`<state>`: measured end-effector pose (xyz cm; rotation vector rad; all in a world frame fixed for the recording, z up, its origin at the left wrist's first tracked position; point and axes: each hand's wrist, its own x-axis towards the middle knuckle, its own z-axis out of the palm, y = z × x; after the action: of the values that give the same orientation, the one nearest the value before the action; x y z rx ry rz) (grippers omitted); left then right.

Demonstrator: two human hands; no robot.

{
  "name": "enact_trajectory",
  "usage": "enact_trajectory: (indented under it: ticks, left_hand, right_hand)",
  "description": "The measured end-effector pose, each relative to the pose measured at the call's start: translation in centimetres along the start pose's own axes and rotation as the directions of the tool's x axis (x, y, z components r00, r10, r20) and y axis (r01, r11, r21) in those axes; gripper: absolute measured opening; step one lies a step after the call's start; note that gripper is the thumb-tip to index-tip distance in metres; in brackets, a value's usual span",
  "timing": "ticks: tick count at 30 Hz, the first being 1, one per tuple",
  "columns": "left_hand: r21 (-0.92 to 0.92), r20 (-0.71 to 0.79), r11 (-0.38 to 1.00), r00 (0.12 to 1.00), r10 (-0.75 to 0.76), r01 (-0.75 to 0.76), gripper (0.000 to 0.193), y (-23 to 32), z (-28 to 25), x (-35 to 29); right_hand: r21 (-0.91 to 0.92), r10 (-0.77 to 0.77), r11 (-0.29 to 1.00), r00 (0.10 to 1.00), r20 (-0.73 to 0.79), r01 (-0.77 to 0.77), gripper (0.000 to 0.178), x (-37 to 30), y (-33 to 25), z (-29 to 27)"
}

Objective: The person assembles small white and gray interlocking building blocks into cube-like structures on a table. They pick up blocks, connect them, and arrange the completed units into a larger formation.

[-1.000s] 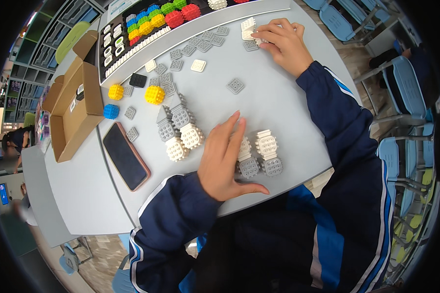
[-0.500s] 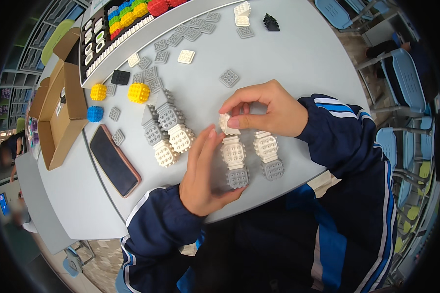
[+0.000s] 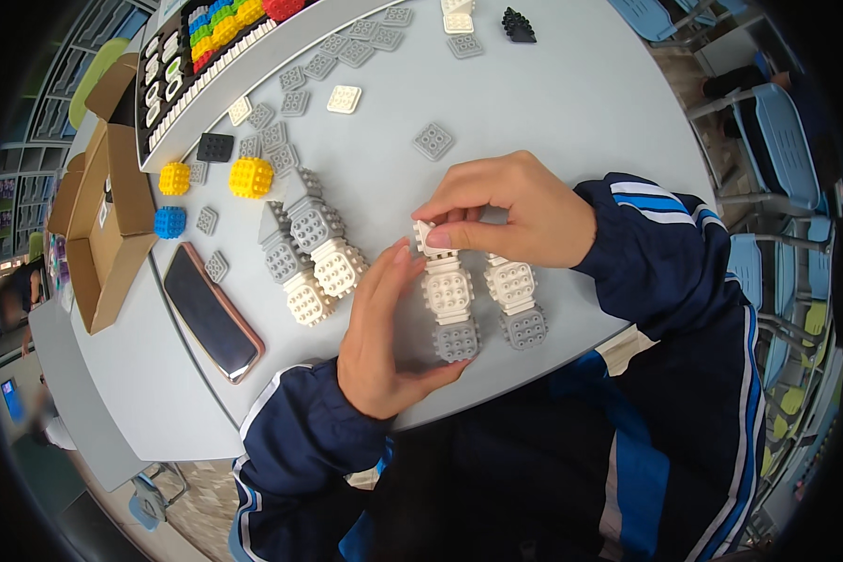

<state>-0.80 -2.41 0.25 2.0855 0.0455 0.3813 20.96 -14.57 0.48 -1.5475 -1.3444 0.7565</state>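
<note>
My right hand (image 3: 510,211) pinches a small white studded piece (image 3: 422,238) between thumb and fingers, right at the far end of a short block column. That column has a white studded block (image 3: 449,292) joined to a grey block (image 3: 456,340) nearer me. My left hand (image 3: 375,332) cups the column from the left, thumb by the grey block and fingertips close to the white piece. Just to the right lies a similar column (image 3: 512,285), white with a grey near end. On the left, two longer grey-and-white columns (image 3: 338,267) lie side by side.
A phone (image 3: 213,312) lies at the left beside a blue block (image 3: 170,222) and two yellow blocks (image 3: 251,178). Grey square plates (image 3: 433,140) are scattered across the table. Farther off stand a block tray (image 3: 206,108) and an opened cardboard box (image 3: 112,215).
The white piece in my right hand now sits closer against the column's far end, its angle slightly turned. My left hand keeps its cupped hold. The whole view has shifted a little.
</note>
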Motion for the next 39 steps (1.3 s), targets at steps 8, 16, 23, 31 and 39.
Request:
enact_trajectory:
  ticks: [8,16,23,31,39]
  left_hand:
    - [0.104,0.036,0.995,0.999,-0.011,0.007,0.120,-0.1,-0.2,-0.1]
    - [0.124,-0.005,0.992,1.000,-0.012,0.012,0.121,-0.2,0.0,0.0]
    - [0.130,0.003,0.991,1.000,-0.020,0.019,0.121,0.2,-0.1,0.3]
    - [0.110,0.047,0.994,0.999,-0.018,0.013,0.110,0.4,-0.2,0.4]
    - [0.082,0.062,0.996,0.997,-0.038,0.033,0.110,0.4,-0.2,0.4]
  right_hand:
    - [0.160,0.165,0.973,0.986,0.037,-0.169,0.019,-0.2,-0.5,-0.2]
    - [0.081,0.100,0.991,0.990,0.103,-0.108,0.035,-0.5,-1.1,-0.6]
    - [-0.004,-0.021,1.000,0.978,0.209,0.023,0.059,-0.7,-1.1,-1.4]
    - [-0.004,-0.001,1.000,0.984,0.179,0.001,0.069,-1.1,-0.9,-1.2]
    - [0.011,0.065,0.998,0.984,0.165,-0.068,0.067,-0.9,-1.4,-1.3]
